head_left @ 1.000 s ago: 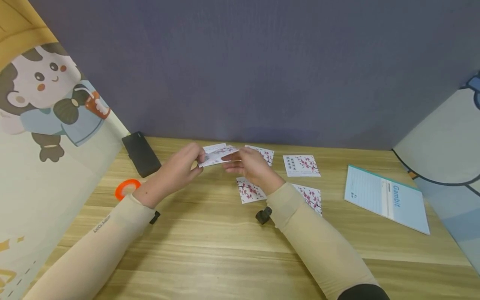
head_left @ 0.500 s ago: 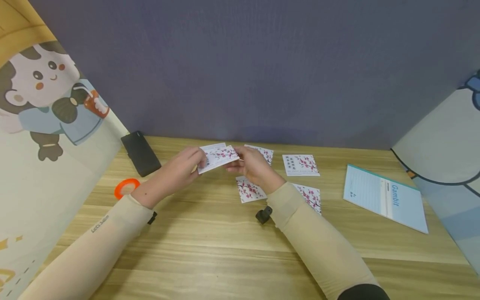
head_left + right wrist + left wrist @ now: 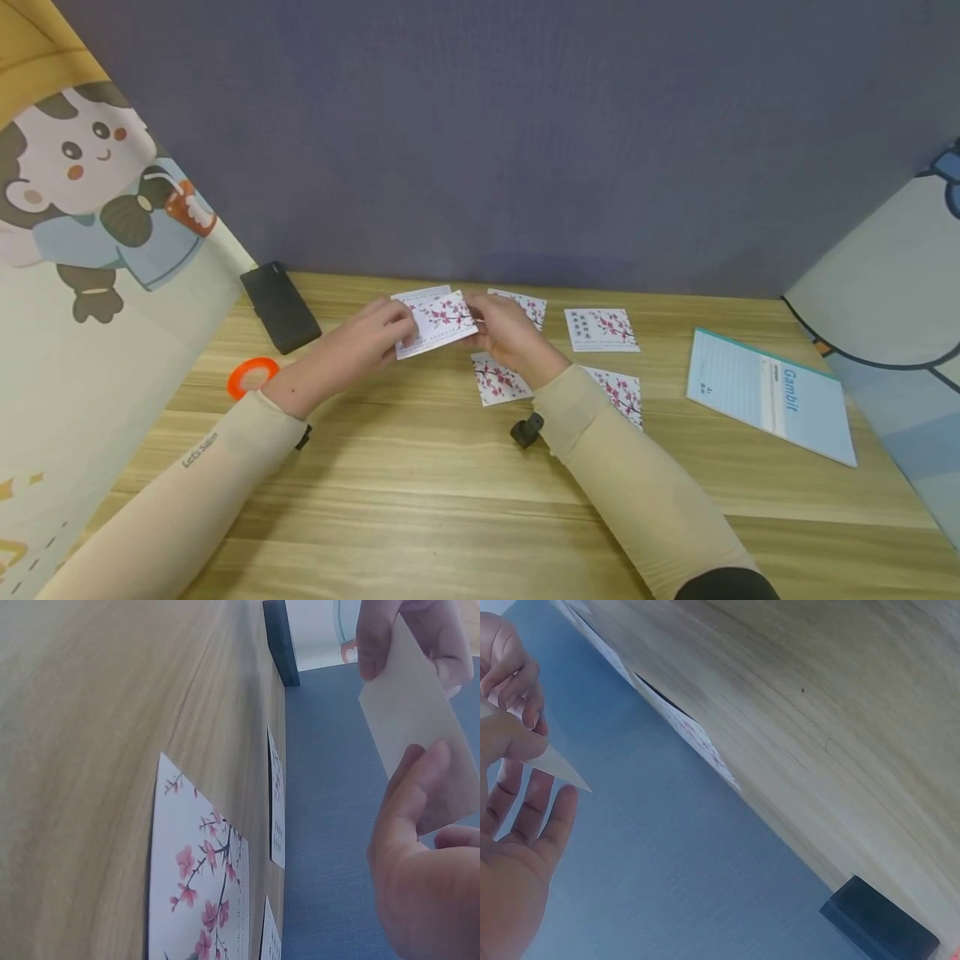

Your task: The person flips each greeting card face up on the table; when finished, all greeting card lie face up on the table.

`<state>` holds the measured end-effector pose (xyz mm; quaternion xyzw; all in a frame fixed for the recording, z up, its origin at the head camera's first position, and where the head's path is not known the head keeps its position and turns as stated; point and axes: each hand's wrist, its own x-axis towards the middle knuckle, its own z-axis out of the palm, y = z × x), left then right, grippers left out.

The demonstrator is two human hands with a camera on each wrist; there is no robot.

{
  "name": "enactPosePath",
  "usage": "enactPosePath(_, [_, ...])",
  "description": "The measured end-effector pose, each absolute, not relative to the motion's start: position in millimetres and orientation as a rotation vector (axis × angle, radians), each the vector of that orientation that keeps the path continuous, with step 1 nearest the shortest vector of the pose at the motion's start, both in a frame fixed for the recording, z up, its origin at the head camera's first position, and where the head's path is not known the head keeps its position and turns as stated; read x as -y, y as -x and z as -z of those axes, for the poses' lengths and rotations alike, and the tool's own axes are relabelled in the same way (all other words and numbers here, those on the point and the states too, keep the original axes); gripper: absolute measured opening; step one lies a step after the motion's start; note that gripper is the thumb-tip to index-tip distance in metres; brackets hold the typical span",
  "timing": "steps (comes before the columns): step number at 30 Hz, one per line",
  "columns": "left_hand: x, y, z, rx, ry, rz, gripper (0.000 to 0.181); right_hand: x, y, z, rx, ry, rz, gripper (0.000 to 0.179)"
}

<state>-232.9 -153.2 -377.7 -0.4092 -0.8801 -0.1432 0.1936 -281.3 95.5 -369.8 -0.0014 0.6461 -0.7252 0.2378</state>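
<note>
A white card printed with pink blossom branches and small lettering is held up between both hands. My left hand pinches its left side, and my right hand grips the right edge. From the right wrist view the card's plain back shows, with a thumb laid on it. Behind the held card, another card lies on the table, partly covered. Further blossom cards lie near my right hand: one behind it, one under the wrist and one partly hidden by the sleeve.
A separate blossom card with dark characters lies to the right. Farther right is a pale blue Gambit notepad. At left are a black rectangular case and an orange tape roll. A dark partition borders the table's back.
The held card has tilted so that its printed face, seen edge-on earlier, now faces the head camera more fully. The right fingers have moved onto its right edge. Cards on the table stay put.
</note>
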Motion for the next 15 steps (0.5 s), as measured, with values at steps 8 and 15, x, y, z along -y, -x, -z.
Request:
enactPosePath(8, [153.0, 231.6, 377.0, 2.475, 1.163, 0.369, 0.025, -94.6, 281.1, 371.4, -1.813, -0.005, 1.963, 0.046])
enactPosePath(15, [153.8, 231.8, 378.7, 2.448, 1.143, 0.370, 0.024, -94.5, 280.7, 371.6, -1.856, -0.034, 1.922, 0.047])
